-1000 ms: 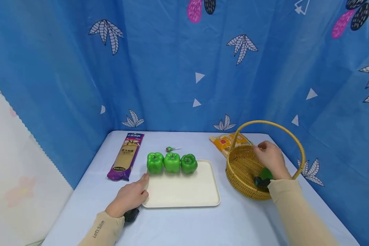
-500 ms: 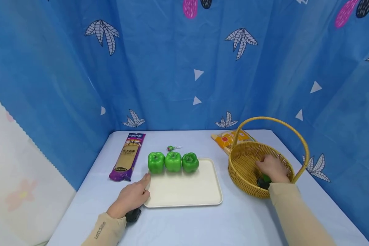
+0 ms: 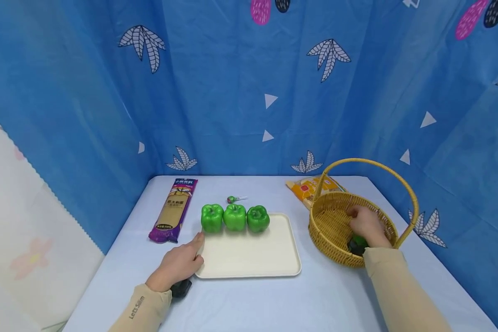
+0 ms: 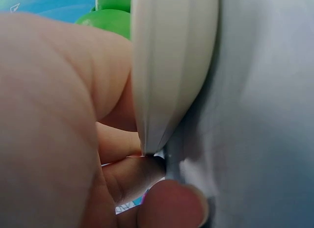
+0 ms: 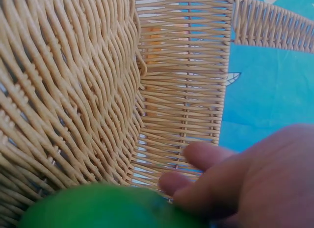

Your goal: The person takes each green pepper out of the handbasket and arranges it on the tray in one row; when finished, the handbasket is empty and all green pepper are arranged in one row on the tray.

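Note:
My left hand holds the left rim of a cream tray. In the left wrist view, its fingers lie against the tray's edge, just above the cloth. Three green bell peppers stand in a row along the tray's far side. My right hand is down inside a round wicker basket. Beneath that wrist lies a green, rounded thing, and the right fingertips are right at its far edge. I cannot tell whether they grip it.
A purple pasta packet lies at the left. Behind the peppers is a lollipop. An orange food bag lies behind the basket, whose tall handle arches above the right wrist. A blue curtain hangs along the table's far edge.
From above the basket's rim, my right hand has gone down into it, and has stayed low there over the last half second. My left hand keeps its place at the tray.

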### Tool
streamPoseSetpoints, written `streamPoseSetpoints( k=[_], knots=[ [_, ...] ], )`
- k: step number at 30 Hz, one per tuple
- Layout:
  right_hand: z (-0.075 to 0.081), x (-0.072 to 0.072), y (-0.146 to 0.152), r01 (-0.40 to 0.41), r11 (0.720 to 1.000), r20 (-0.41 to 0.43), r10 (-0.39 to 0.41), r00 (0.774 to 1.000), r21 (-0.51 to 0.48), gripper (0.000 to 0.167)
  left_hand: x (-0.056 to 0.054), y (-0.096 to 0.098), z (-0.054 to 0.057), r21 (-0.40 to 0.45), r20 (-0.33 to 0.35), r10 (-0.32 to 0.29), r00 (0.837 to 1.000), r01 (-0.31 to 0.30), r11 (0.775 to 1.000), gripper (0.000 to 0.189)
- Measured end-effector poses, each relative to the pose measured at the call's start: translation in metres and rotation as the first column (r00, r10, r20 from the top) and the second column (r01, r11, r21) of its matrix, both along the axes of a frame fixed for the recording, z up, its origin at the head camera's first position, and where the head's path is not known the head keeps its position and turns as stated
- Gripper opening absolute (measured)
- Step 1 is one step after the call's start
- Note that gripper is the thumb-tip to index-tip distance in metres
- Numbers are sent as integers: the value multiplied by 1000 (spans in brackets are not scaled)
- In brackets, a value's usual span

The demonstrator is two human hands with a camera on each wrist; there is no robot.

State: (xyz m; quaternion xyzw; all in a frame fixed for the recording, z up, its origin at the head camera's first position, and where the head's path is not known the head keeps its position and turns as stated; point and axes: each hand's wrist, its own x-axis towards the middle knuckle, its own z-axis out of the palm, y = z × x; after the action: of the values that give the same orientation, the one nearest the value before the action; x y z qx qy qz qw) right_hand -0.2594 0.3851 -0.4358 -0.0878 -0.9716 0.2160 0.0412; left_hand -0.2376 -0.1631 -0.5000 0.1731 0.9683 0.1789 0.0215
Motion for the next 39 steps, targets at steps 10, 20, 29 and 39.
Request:
streamPoseSetpoints(
  k=[10, 20, 29, 39],
  knots=[
    [-6, -2, -5, 33, 957, -214, -98, 972, -288, 35, 0, 0, 0, 3, 3, -3, 1000, 3, 1000, 69],
    [-7, -3, -4, -33, 943, -20, 28, 999, -330, 57, 0, 0, 1, 4, 6, -3, 1000, 3, 1000, 69],
    [-9, -4, -7, -154, 962, 29, 165, 986, -223, 69, 0, 0, -1, 7, 22, 4, 1000, -4, 1000, 70],
    [-9, -5, -6, -199, 955, 22, 208, 978, -220, 73, 0, 0, -2, 20, 13, 1, 1000, -2, 1000, 71]
  ],
)
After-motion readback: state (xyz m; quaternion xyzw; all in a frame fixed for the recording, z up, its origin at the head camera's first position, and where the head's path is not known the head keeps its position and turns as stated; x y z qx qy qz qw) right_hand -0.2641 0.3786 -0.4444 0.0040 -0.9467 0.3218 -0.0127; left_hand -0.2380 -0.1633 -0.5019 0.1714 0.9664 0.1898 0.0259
